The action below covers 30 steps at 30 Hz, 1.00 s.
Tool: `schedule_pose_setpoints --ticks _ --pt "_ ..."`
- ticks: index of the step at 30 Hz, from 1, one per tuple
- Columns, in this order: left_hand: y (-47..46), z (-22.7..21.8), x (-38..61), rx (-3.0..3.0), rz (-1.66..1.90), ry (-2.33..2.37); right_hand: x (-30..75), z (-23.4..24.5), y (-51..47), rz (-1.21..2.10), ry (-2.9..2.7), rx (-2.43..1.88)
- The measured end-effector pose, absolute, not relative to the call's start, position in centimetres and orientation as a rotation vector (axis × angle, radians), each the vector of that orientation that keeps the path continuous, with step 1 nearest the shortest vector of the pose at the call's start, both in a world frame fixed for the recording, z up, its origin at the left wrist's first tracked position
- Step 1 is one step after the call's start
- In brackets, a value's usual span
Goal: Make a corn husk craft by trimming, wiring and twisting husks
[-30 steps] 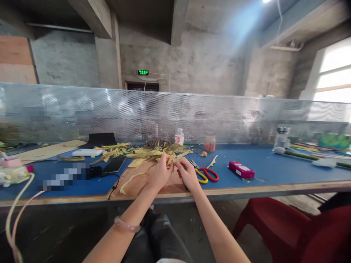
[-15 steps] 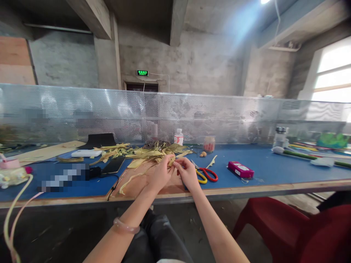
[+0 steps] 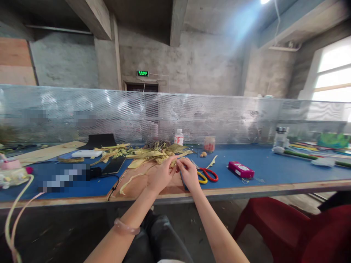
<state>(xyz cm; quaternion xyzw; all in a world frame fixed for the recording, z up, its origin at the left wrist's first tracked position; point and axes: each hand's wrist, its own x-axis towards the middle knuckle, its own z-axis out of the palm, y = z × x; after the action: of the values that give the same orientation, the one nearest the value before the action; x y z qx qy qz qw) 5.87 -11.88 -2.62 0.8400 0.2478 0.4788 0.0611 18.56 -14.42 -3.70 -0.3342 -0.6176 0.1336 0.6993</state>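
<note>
Left hand [image 3: 165,171]: thumb and fingers pinched, seemingly on a small piece of dried husk [image 3: 173,164] that the fingers mostly hide.
Right hand [image 3: 189,172]: thumb and forefinger closed against the left fingertips, apparently nipping the same piece.
Husk piece: raised between the fingertips, behind the middle of the desk [image 3: 263,160]'s front edge.
Husk pile [image 3: 148,155]: beyond the hands, spreading toward the desk's back edge.
Loose strip [image 3: 133,178]: left of the hands, reaching down near the front edge.
Scissors [image 3: 204,169]: just right of the right hand, untouched.
Fingertip work: looks like shaping or joining by feel; which, I cannot tell.
Next move: seems to call for one steady pinch while the other fingertips adjust, without tearing the husk.
</note>
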Motion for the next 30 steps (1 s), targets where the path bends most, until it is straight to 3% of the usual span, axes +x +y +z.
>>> schedule_pose_setpoints --ticks 8,15,22,30 --pt "-10.9 -3.3 5.9 2.466 1.500 0.802 18.5 -4.6 -13.2 0.404 -1.331 -0.687" --pt "-11.0 -3.3 6.0 2.441 1.509 0.808 18.8 -4.7 -12.8 0.173 -1.267 -0.793" --pt "-10.9 -3.2 6.1 2.263 1.511 0.807 19.3 -4.9 -12.4 0.174 -1.166 -0.844" --pt "-10.7 -2.2 6.0 1.813 1.548 0.643 18.8 -5.0 -12.3 0.525 -1.264 -0.706"
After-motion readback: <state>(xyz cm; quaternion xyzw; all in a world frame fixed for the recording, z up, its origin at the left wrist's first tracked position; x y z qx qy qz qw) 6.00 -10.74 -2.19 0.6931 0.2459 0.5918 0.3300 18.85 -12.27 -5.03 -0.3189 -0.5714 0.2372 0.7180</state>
